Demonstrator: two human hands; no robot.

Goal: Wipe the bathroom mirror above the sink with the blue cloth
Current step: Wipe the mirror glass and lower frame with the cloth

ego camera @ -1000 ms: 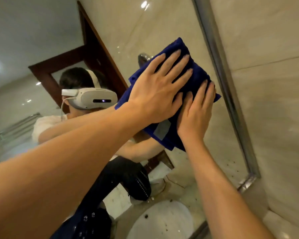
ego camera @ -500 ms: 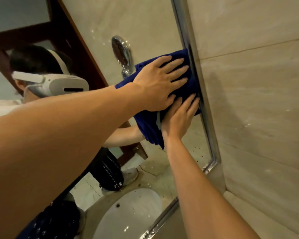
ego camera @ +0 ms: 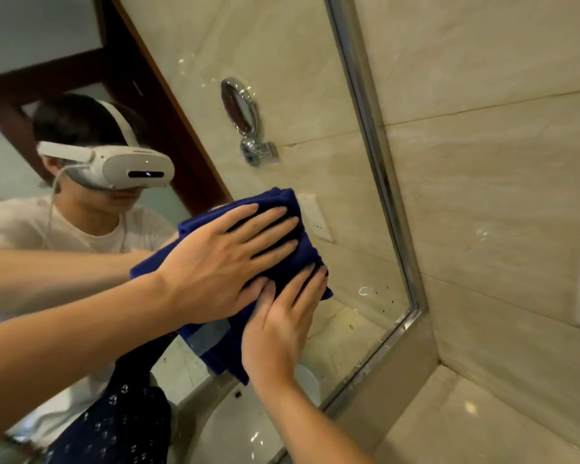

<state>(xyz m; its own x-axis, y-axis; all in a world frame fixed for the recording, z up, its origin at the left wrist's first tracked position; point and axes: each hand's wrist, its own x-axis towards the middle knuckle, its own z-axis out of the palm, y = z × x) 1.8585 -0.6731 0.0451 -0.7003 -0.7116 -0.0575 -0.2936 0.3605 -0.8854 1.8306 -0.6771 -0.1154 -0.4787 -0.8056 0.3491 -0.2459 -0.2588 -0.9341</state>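
In the head view, the large wall-mounted bathroom mirror (ego camera: pixel 315 78) fills the left and middle, bounded on its right side and along its bottom by a thin silver metal frame (ego camera: pixel 379 155) that turns a corner at lower right, beside the beige marble wall tiles (ego camera: pixel 499 179). The folded dark blue terry cloth (ego camera: pixel 292 259) is pressed flat to the glass in the mirror's lower right part, near that corner but apart from both frame edges; a strip of bare glass speckled with dark spots lies between the cloth and the right frame edge, and wide bare glass stretches above and to the left. The left hand (ego camera: pixel 221 266) reaches in from the left with its forearm nearly level, palm down on the cloth, fingers straight and spread, pointing toward the right frame edge; it is an open, flat grip that presses and does not clasp. The right hand (ego camera: pixel 282 326) comes up from below, forearm steep, its flat fingers laid on the cloth's lower right part, tips just under the left hand's fingers, likewise open and pressing. Below the mirror's bottom edge a beige stone ledge (ego camera: pixel 449 413) runs along the wall. The glass reflects a round chrome wall mirror (ego camera: pixel 240 108) and a white basin (ego camera: pixel 241 426).
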